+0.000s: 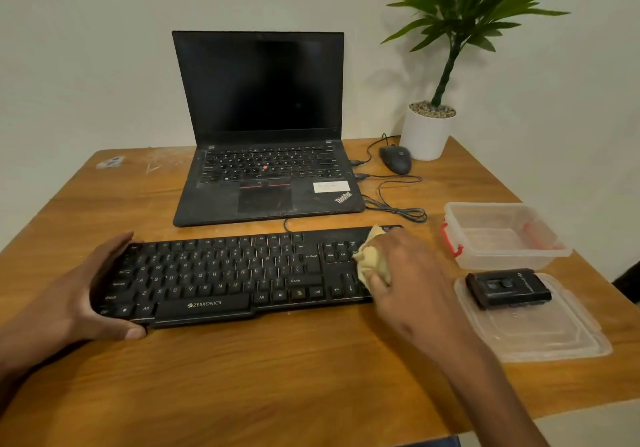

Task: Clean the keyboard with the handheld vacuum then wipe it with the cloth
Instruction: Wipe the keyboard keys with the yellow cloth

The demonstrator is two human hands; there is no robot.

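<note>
The keyboard [221, 273] is lying across the lower middle of the frame on the desk [242, 370]. My left hand [100, 290] is gripping its left end, and my right hand [412, 280] is pressing the cloth [372, 259] onto its right end. The laptop [266, 155] is sitting behind it, centre frame. The mouse [396, 159] and the potted plant [429, 131] are standing at upper right. At right, the container [502, 235] is sitting behind its lid [540, 328], which is carrying the handheld vacuum [507, 289].

Both hands were down at the desk.
The left hand [104, 287] cupped the keyboard's [225, 273] left end; the right hand [412, 273] pressed a bunched cloth [372, 259] onto its right end.
</note>
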